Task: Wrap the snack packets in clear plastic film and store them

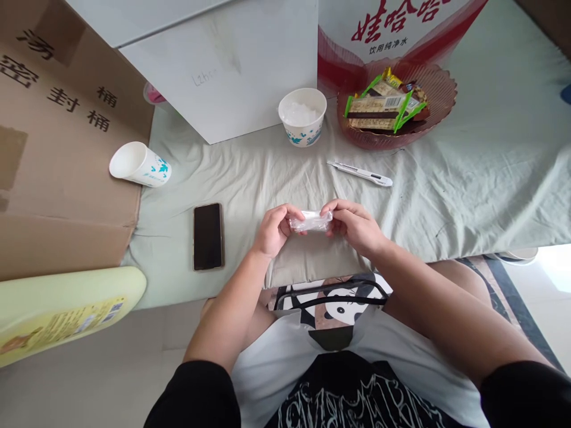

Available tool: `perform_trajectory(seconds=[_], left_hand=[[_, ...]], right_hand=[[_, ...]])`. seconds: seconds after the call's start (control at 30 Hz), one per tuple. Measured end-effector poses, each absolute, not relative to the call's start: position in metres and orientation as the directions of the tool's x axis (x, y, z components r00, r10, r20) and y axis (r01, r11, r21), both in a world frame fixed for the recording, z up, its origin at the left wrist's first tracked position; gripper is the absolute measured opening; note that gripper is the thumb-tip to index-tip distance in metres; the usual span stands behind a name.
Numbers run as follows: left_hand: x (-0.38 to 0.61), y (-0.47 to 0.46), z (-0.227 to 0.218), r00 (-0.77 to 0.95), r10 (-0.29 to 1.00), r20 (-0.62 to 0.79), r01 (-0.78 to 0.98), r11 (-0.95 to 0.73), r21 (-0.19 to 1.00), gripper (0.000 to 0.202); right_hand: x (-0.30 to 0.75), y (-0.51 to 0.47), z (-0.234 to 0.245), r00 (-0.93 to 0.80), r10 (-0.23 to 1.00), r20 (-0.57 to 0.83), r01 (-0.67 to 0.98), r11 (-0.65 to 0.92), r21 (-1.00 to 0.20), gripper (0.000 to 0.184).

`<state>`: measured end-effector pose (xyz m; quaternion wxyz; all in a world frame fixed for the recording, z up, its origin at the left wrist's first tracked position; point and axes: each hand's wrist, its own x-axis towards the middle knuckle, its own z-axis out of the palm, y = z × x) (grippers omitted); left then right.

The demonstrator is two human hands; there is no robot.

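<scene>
Clear plastic packet [311, 221], contents indistinct, pinched between both hands.

The cardboard box [66, 148] reads "密封桶"; the red-and-white carton [343, 24] reads "娃哈哈 饮用纯净水".

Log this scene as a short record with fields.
holding: left hand and right hand pinch the ends of a small clear packet
surface: pale green cloth
left of hands: dark phone, lying flat
beyond hands: white pen-like tool; upright paper cup; red bowl of wrapped snack bars
far left: tipped paper cup by a cardboard box
</scene>
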<state>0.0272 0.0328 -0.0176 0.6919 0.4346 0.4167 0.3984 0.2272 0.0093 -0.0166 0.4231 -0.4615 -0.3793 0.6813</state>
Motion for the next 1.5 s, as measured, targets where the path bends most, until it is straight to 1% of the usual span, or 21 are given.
perform_trajectory(seconds=[0.07, 0.13, 0.2, 0.27, 0.37, 0.43, 0.5, 0.53, 0.6, 0.67, 0.73, 0.8, 0.9, 0.97, 1.03, 1.2, 1.23, 1.33, 1.37, 1.4, 1.5], left_hand=[[0.026, 0.033, -0.022, 0.306, 0.933, -0.192, -0.101, 0.232, 0.967, 0.041], [0.026, 0.032, -0.025, 0.295, 0.941, -0.167, 0.004, 0.173, 0.985, 0.031], [0.027, 0.031, -0.027, 0.301, 0.94, -0.159, 0.065, 0.146, 0.987, 0.024], [0.028, 0.031, -0.027, 0.301, 0.943, -0.142, 0.066, 0.128, 0.99, 0.025], [0.03, 0.031, -0.028, 0.249, 0.965, -0.085, 0.019, 0.083, 0.996, 0.026], [0.03, 0.032, -0.03, 0.19, 0.98, -0.057, -0.005, 0.058, 0.998, 0.027], [0.031, 0.032, -0.033, 0.158, 0.987, -0.038, -0.028, 0.043, 0.999, 0.028], [0.032, 0.032, -0.034, 0.155, 0.988, -0.024, -0.039, 0.03, 0.999, 0.03], [0.033, 0.032, -0.035, 0.16, 0.987, 0.009, -0.053, -0.001, 0.999, 0.035], [0.033, 0.031, -0.035, 0.156, 0.987, 0.034, -0.064, -0.025, 0.998, 0.038], [0.028, 0.03, -0.034, 0.127, 0.991, 0.041, -0.079, -0.031, 0.996, 0.04], [0.019, 0.029, -0.032, 0.055, 0.998, 0.041, -0.091, -0.036, 0.995, 0.038], [0.002, 0.026, -0.027, -0.111, 0.993, 0.041, -0.093, -0.052, 0.994, 0.028], [-0.007, 0.024, -0.021, -0.174, 0.984, 0.049, -0.092, -0.066, 0.994, 0.022], [-0.012, 0.025, -0.015, -0.168, 0.983, 0.067, -0.094, -0.084, 0.992, 0.018], [-0.012, 0.037, 0.0, -0.09, 0.991, 0.094, -0.104, -0.103, 0.989, 0.013], [-0.012, 0.039, 0.001, -0.087, 0.992, 0.093, -0.105, -0.101, 0.989, 0.012], [-0.014, 0.045, 0.0, -0.099, 0.992, 0.079, -0.114, -0.09, 0.989, 0.008], [-0.016, 0.046, 0.0, -0.103, 0.992, 0.07, -0.121, -0.083, 0.989, 0.006], [-0.017, 0.046, -0.001, -0.103, 0.993, 0.061, -0.129, -0.074, 0.989, 0.005], [-0.023, 0.046, 0.001, -0.086, 0.996, 0.033, -0.143, -0.045, 0.989, 0.008]], right_hand=[[0.228, 0.009, -0.016, -0.213, 0.934, -0.287, -0.189, -0.328, -0.926, 0.026], [0.228, 0.009, -0.016, -0.183, 0.955, -0.235, -0.089, -0.254, -0.963, 0.032], [0.229, 0.009, -0.016, -0.144, 0.971, -0.19, 0.027, -0.188, -0.982, 0.034], [0.229, 0.009, -0.018, -0.115, 0.979, -0.167, 0.092, -0.157, -0.983, 0.034], [0.23, 0.011, -0.022, -0.081, 0.987, -0.136, 0.083, -0.13, -0.988, 0.032], [0.232, 0.011, -0.023, -0.094, 0.987, -0.131, 0.055, -0.126, -0.99, 0.041], [0.232, 0.012, -0.023, -0.155, 0.978, -0.142, 0.058, -0.135, -0.989, 0.05], [0.232, 0.011, -0.023, -0.201, 0.969, -0.145, 0.075, -0.133, -0.988, 0.048], [0.228, 0.009, -0.022, -0.283, 0.95, -0.131, 0.111, -0.103, -0.988, 0.037], [0.223, 0.006, -0.023, -0.313, 0.945, -0.098, 0.13, -0.06, -0.99, 0.028], [0.221, 0.003, -0.024, -0.261, 0.964, -0.056, 0.151, -0.016, -0.988, 0.023], [0.226, 0.002, -0.022, -0.165, 0.986, 0.032, 0.223, 0.069, -0.972, 0.018], [0.249, 0.007, -0.007, -0.002, 0.959, 0.282, 0.428, 0.256, -0.867, 0.012], [0.268, 0.014, 0.012, 0.111, 0.902, 0.417, 0.524, 0.303, -0.796, 0.013], [0.28, 0.025, 0.033, 0.129, 0.868, 0.48, 0.607, 0.313, -0.73, 0.017], [0.27, 0.077, 0.077, 0.083, 0.91, 0.407, 0.813, 0.174, -0.556, 0.024], [0.263, 0.093, 0.082, 0.04, 0.915, 0.401, 0.85, 0.18, -0.495, 0.025], [0.242, 0.145, 0.089, -0.159, 0.908, 0.387, 0.914, 0.284, -0.291, 0.022], [0.235, 0.163, 0.088, -0.197, 0.909, 0.368, 0.917, 0.304, -0.257, 0.021], [0.229, 0.181, 0.086, -0.229, 0.915, 0.331, 0.921, 0.313, -0.23, 0.02], [0.213, 0.228, 0.072, -0.279, 0.952, 0.123, 0.945, 0.295, -0.141, 0.02]])
